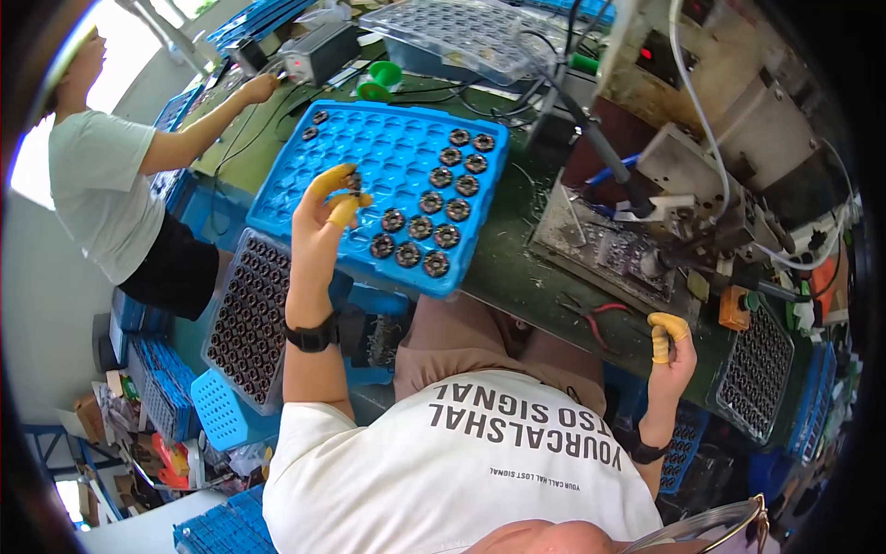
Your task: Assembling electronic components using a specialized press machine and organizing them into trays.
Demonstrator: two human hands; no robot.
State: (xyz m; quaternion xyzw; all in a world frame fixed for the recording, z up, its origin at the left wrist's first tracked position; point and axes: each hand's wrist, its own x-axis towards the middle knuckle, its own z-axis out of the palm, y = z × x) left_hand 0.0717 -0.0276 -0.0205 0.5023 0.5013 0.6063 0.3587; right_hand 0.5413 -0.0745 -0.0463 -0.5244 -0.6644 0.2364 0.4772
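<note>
Small dark part [354, 182] pinched over the blue tray [392, 166].
Left of the blue tray, a filled clear tray [249, 319] is seen; above it, the part is gripped by left-hand [319, 224] fingertips. Round parts [420, 227] are seated along its right side. Beyond, red-handled pliers [598, 332]; farthest right, the right hand [671, 349] is curled, contents untellable.
</note>
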